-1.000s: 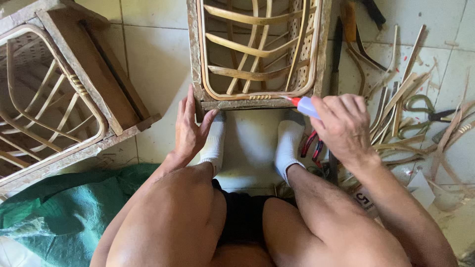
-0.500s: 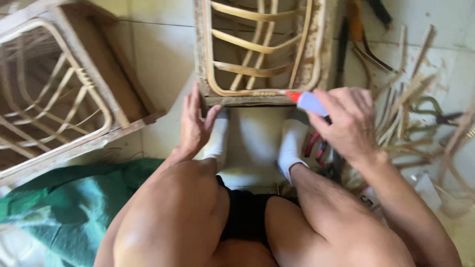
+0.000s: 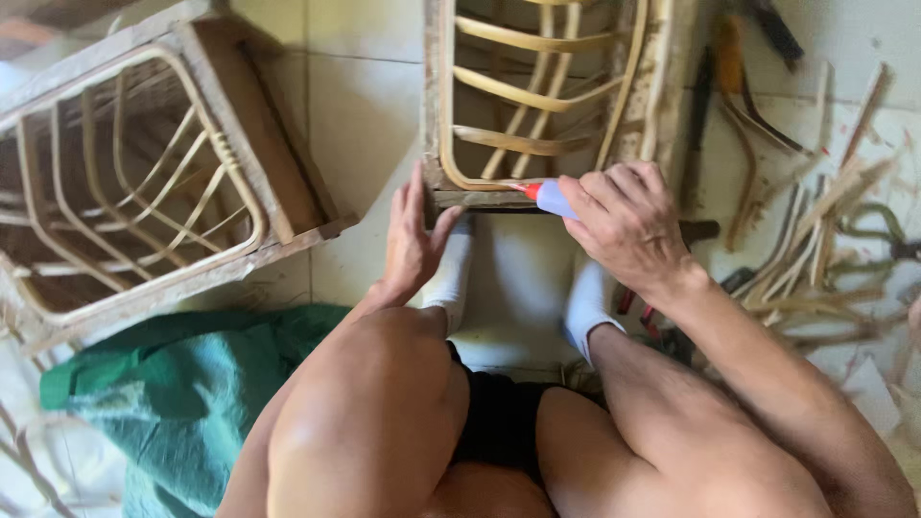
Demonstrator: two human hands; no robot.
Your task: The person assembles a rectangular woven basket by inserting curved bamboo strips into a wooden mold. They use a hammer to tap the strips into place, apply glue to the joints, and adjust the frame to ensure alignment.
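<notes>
Glue bottle (image 3: 554,199) lower now — against slatted rattan frame (image 3: 537,96)

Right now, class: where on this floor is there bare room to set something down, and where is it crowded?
Bare tile lies between the left rattan frame and the middle rattan frame, above the left hand. A smaller bare patch sits between the white socks. Right of the right hand, rattan strips and tools crowd the floor.

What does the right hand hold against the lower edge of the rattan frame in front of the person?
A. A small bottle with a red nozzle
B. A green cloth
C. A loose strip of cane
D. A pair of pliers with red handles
A: the right hand grips a small pale bottle whose red nozzle points at the lower edge of the rattan frame, while the left hand rests flat by that edge.
</notes>
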